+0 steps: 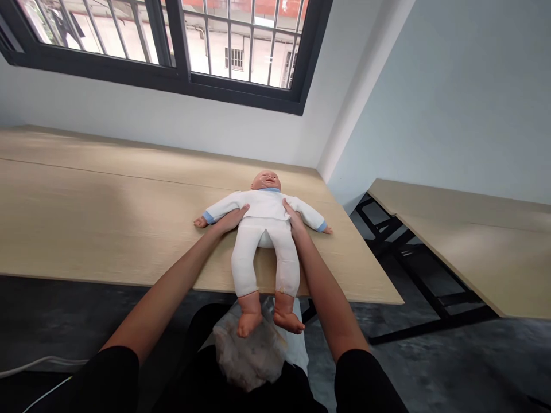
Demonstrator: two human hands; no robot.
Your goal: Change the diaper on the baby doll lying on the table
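Observation:
A baby doll (264,229) in a white top and white trousers with blue cuffs lies on its back on the wooden table (129,229). Its head points toward the wall, and its bare feet hang over the near edge. My left hand (233,218) grips the doll's side below its armpit, thumb on the chest. On the opposite side my right hand (294,219) holds the torso the same way, thumb up on the top. The remaining fingers of both hands are mostly hidden beside or beneath the doll.
A crumpled clear plastic bag with whitish contents (252,350) rests at my lap, below the doll's feet. To the right stands a second table (473,241) with black folding legs, across a gap. A barred window (241,46) is in the wall behind. White cables (47,360) run at lower left.

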